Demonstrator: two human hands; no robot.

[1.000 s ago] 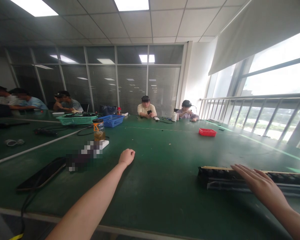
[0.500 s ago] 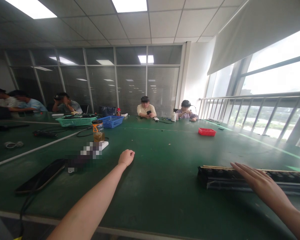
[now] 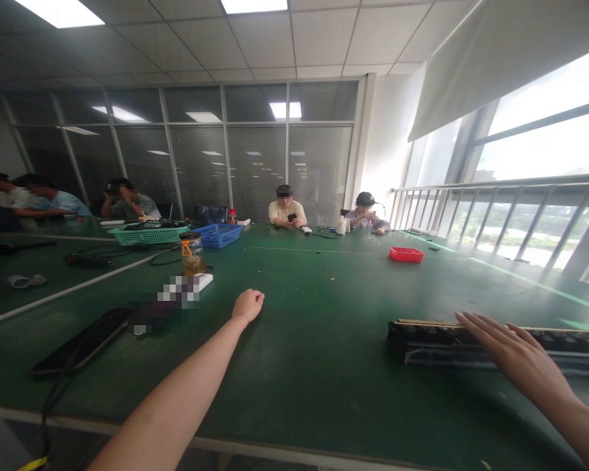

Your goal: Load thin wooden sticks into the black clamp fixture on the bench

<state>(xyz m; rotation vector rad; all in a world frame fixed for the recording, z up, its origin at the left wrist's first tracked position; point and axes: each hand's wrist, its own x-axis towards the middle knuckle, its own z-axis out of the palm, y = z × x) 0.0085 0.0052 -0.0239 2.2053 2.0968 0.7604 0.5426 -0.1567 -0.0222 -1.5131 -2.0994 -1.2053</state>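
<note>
My left hand (image 3: pixel 248 305) rests on the green table (image 3: pixel 319 392) with its fingers curled closed. Whatever it may hold is hidden beneath the fingers. My right hand (image 3: pixel 517 347) is open, its fingers stretched out over a long black holder (image 3: pixel 442 350). That holder lies crosswise at the right and has a row of dark slots and a thin pale strip (image 3: pixel 429 324) along its far edge. The hand covers part of it. Whether the fingertips touch the strip or hover just above it, I cannot tell.
Left of my left arm lie a black phone (image 3: pixel 81 341), a cable (image 3: pixel 46 418) and a blurred-out item beside an amber bottle (image 3: pixel 194 255). Farther back are a green basket (image 3: pixel 150 234), a blue basket (image 3: pixel 219 235) and a red tray (image 3: pixel 406 254). Several people sit across the table.
The view has tilted down slightly at the table's far side, shifting everything a little upward. My right hand's fingers appear slightly more lifted and spread. My left hand keeps its place.
</note>
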